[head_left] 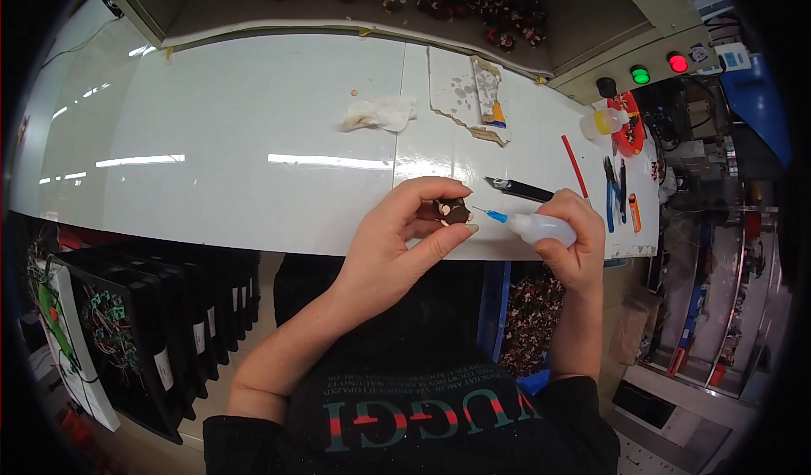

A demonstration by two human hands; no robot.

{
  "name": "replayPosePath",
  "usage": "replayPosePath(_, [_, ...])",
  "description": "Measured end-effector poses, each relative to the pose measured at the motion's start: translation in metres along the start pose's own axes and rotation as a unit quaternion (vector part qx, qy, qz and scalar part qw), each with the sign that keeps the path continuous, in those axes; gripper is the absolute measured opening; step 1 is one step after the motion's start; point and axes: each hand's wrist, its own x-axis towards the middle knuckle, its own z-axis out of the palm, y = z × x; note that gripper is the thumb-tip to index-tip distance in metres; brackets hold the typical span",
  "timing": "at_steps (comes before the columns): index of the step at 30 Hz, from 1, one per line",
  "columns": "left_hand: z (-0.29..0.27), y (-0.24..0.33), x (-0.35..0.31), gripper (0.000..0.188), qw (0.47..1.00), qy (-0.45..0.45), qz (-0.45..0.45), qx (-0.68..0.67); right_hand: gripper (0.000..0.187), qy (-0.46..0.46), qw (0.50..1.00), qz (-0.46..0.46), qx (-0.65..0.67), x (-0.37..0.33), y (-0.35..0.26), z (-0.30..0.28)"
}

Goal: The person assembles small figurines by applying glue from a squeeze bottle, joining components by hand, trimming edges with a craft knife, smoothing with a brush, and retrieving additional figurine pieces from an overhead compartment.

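Between thumb and fingers, my left hand (404, 240) grips a small dark brown figurine (454, 212) with pale pinkish bits on it. My right hand (578, 237) is wrapped round a translucent squeeze bottle (541, 227) with a blue needle tip. The needle points left at the figurine, its end close to it; I cannot tell whether they touch. Both hands are over the near edge of the white table (236, 196). Just beyond the bottle lies a black craft knife (519, 189), its blade toward the left.
A crumpled white tissue (380, 114) and a stained card (460, 95) lie farther back. On the right are a red stick (574, 165), blue-handled pliers (610, 194), an orange lighter (634, 213), a yellow-banded bottle (601, 122) and a red tray (629, 141). An open-fronted machine (355, 27) holds many small pieces.
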Motion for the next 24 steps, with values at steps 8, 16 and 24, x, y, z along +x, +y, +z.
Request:
replayPosePath(8, [-0.0023, -0.0005, -0.0010, 0.033, 1.000, -0.001, 0.002, 0.004, 0.038, -0.015, 1.000, -0.003, -0.021, 0.0022, -0.0011, 0.0034])
replayPosePath(16, [-0.0050, -0.0011, -0.0023, 0.033, 1.000, -0.008, 0.005, 0.004, 0.036, -0.023, 0.999, 0.009, -0.028, 0.0016, -0.0034, 0.0059])
replayPosePath(24, [-0.0078, 0.0002, -0.0031, 0.033, 1.000, -0.006, 0.004, 0.004, 0.037, -0.031, 0.999, 0.012, -0.025, 0.0032, -0.0033, 0.0077])
